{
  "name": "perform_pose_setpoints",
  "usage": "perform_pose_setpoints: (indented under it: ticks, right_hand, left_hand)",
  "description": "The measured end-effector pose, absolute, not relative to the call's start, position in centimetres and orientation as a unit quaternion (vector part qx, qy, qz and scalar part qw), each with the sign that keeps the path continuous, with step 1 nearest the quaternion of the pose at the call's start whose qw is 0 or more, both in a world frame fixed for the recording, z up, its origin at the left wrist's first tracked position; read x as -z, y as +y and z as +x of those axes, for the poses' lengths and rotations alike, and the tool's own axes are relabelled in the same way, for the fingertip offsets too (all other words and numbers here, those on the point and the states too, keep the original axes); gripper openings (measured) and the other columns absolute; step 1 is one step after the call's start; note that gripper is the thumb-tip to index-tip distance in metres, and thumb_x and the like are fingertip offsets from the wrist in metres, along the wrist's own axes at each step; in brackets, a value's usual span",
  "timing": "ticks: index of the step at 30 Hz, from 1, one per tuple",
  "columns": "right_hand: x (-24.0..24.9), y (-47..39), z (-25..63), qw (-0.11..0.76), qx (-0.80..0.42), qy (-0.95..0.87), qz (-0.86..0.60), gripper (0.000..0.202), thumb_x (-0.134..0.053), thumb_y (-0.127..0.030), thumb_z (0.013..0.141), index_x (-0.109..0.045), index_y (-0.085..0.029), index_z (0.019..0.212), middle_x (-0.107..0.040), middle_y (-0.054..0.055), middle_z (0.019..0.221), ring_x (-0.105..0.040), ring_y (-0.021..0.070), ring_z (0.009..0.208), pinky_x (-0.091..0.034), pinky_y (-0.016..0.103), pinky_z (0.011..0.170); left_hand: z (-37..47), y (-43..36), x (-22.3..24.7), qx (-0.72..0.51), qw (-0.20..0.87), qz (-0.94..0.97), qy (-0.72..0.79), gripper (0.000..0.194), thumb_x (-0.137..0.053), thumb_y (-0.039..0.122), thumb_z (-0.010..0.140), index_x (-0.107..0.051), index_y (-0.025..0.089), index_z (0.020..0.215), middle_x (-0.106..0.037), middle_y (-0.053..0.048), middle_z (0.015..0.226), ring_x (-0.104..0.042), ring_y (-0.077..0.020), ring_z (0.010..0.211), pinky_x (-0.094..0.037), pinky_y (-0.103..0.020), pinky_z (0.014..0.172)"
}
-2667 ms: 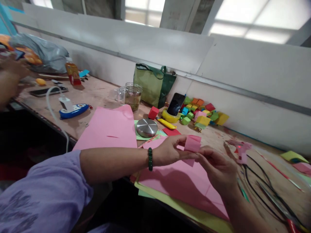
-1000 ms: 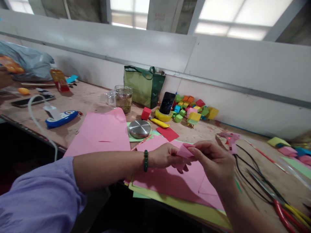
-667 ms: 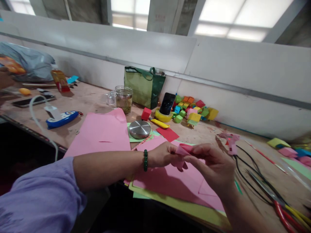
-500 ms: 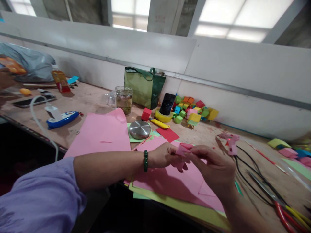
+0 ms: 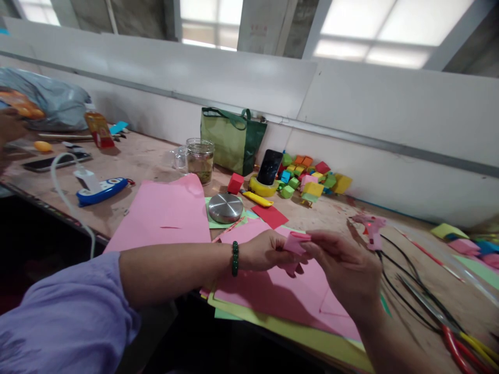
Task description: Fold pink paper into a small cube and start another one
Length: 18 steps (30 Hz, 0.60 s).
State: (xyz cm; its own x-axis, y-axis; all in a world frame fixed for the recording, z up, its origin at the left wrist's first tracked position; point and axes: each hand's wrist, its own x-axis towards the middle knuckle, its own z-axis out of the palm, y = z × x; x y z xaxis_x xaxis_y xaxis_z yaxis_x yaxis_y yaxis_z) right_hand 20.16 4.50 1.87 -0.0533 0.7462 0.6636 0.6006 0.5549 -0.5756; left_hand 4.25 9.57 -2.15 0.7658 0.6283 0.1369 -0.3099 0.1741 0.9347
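Observation:
Between both hands is a small folded piece of pink paper (image 5: 295, 243). My left hand (image 5: 268, 251), with a green bead bracelet at the wrist, grips it from the left, fingers curled round its lower part. Thumb and fingers of my right hand (image 5: 349, 267) pinch its upper right edge. Both hands are above a stack of pink sheets (image 5: 268, 296), with yellow and green sheets showing under it. A drawn line marks the top sheet near my right hand. A round metal lid (image 5: 225, 208) and a red paper piece (image 5: 270, 216) lie just beyond the hands.
Scissors (image 5: 429, 309) and a pink glue gun (image 5: 370, 231) with a black cord lie on the right. A glass mug (image 5: 200, 163), green bag (image 5: 230, 140), phone (image 5: 270, 167) and several paper cubes (image 5: 300, 174) stand behind. Another person's hand (image 5: 10, 126) is at far left.
The upper flap of the pink paper piece is pressed flatter between my right fingers. My left hand keeps its grip, and the view has shifted slightly.

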Motion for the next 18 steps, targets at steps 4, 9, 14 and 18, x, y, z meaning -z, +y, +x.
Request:
perform_pose_setpoints:
  ticks: [4, 9, 14, 18]
  right_hand:
    - [-1.59, 4.67, 20.46, 0.514, -0.065, -0.722, -0.458, 0.006, -0.071, -0.022, 0.077, -0.071, -0.023, 0.083, -0.074, 0.000, 0.071, -0.068, 0.0141, 0.057, -0.056, 0.022, 0.052]
    - [-2.03, 4.38, 19.94, 0.517, -0.075, -0.718, -0.460, 0.003, -0.070, -0.024, 0.079, -0.071, -0.021, 0.080, -0.071, 0.000, 0.065, -0.064, 0.0132, 0.052, -0.053, 0.022, 0.047]
    - [-2.42, 4.14, 19.74, 0.508, -0.062, -0.733, -0.447, 0.005, -0.067, -0.024, 0.081, -0.068, -0.020, 0.077, -0.067, 0.000, 0.062, -0.059, 0.0117, 0.051, -0.049, 0.023, 0.047]
    - [-2.41, 4.24, 19.96, 0.485, -0.037, -0.745, -0.456, 0.010, -0.065, -0.025, 0.082, -0.067, -0.021, 0.073, -0.066, -0.001, 0.061, -0.059, 0.0119, 0.050, -0.048, 0.024, 0.048]
  left_hand:
    - [4.23, 9.58, 2.05, -0.298, 0.753, 0.567, 0.150, 0.046, -0.079, 0.051, 0.062, -0.069, 0.010, 0.082, -0.065, -0.003, 0.070, -0.063, -0.0111, 0.063, -0.053, -0.027, 0.067]
    - [4.21, 9.48, 2.01, -0.319, 0.726, 0.594, 0.135, 0.049, -0.077, 0.053, 0.062, -0.069, 0.010, 0.083, -0.065, -0.003, 0.073, -0.062, -0.0104, 0.070, -0.051, -0.025, 0.071]
    - [3.90, 9.36, 1.84, -0.309, 0.695, 0.638, 0.118, 0.054, -0.066, 0.062, 0.070, -0.068, 0.010, 0.087, -0.068, -0.007, 0.077, -0.064, -0.0135, 0.076, -0.049, -0.024, 0.070]
    - [3.69, 9.48, 1.91, -0.273, 0.682, 0.664, 0.138, 0.054, -0.061, 0.064, 0.073, -0.067, 0.011, 0.085, -0.065, -0.002, 0.067, -0.060, -0.0101, 0.066, -0.047, -0.022, 0.066]
